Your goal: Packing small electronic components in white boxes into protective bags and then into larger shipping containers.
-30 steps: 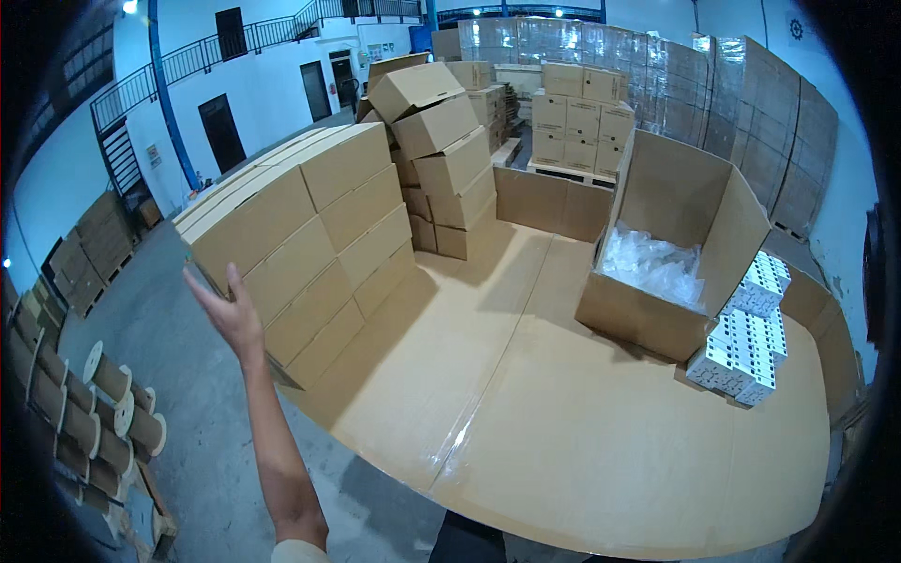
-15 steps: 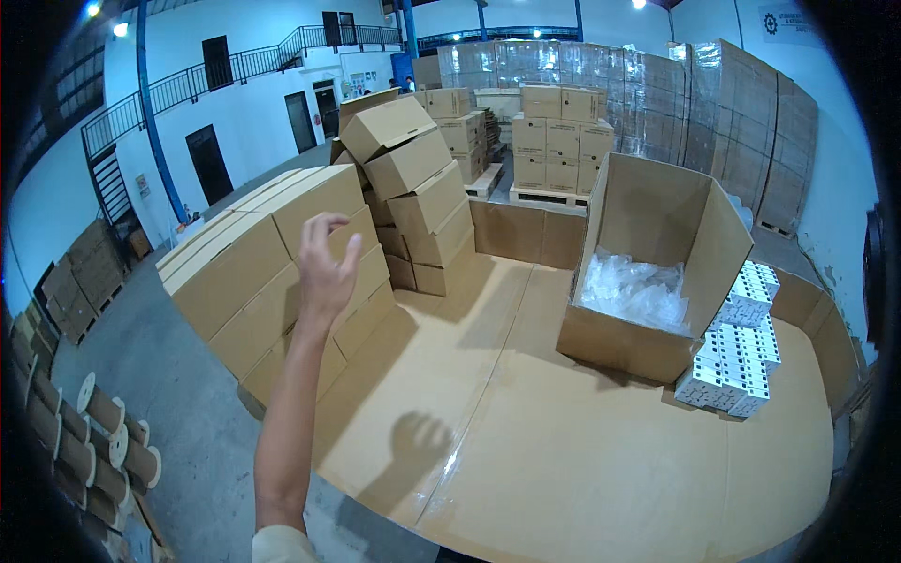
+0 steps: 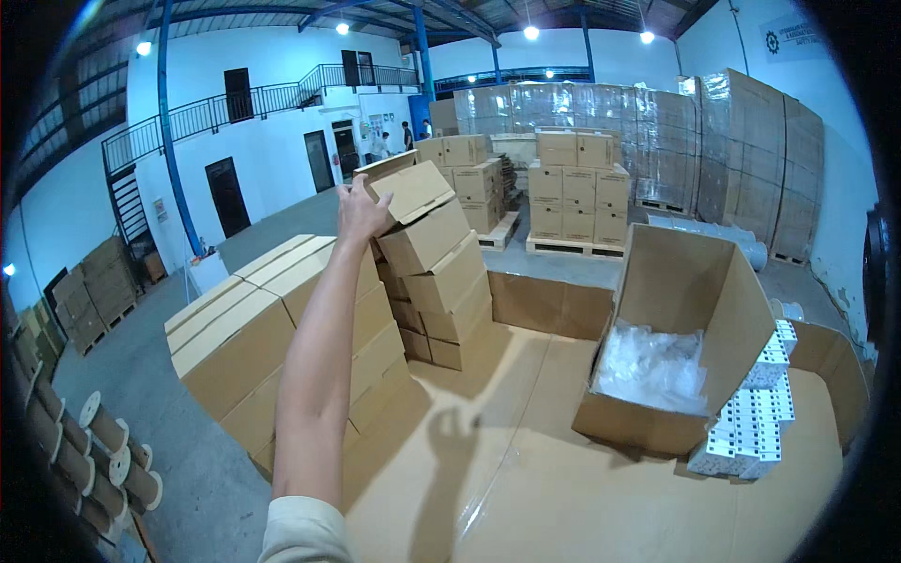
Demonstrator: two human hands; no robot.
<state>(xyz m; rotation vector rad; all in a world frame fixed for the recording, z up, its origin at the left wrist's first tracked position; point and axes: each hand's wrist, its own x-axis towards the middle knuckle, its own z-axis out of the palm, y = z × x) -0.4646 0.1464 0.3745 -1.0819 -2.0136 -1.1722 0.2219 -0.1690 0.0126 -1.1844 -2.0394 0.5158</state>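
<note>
My left hand [image 3: 364,212] reaches up to the top cardboard box [image 3: 413,191] of a leaning stack. Its fingers curl over the box's left edge, with the thumb against the near side. The top box sits tilted, and a raised flap [image 3: 383,167] shows behind it. Several more brown boxes [image 3: 427,239] are stacked unevenly below. To the left, beside my forearm, stands a block of closed cardboard boxes [image 3: 235,361]. My right hand is out of view.
A large open carton [image 3: 648,422] holds clear plastic wrapping [image 3: 652,366]. Beside it are stacked small white boxes [image 3: 751,422]. Cardboard covers the table [image 3: 563,497], with an upright cardboard edge [image 3: 549,305] behind. Cable spools [image 3: 131,474] stand on the floor at left; loaded pallets [image 3: 577,202] stand farther back.
My left hand has moved forward from open air above the closed boxes and taken hold of the leaning stack's top box. The view has tilted upward.
</note>
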